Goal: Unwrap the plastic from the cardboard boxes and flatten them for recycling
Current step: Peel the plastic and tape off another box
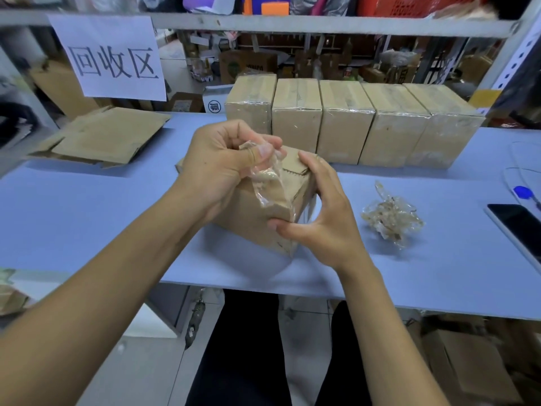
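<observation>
A person seated at a pale blue table [87, 218] strips plastic wrap [270, 183] from one cardboard box [251, 221] at centre. The left hand [222, 168] pinches the loosened film w/ curled fingers, lifting it off the box top; the right hand [319, 218] grips the box's near corner, thumb low on the front, fingers over the top edge.

Count: 5 wrapped boxes [345, 124] in a row behind, side by side, touching; 1 pile of flattened cardboard [108, 136] at left, exact no. of sheets unclear; 1 crumpled wad of removed plastic [392, 218] at right, apart from the box.

Also on the table, far right: a dark phone [518, 230] and a blue-capped pen [525, 193].

Above left, a paper sign [111, 57] w/ handwritten characters hangs from a metal shelf rail [322, 23]. Cluttered storeroom w/ cartons beyond.
</observation>
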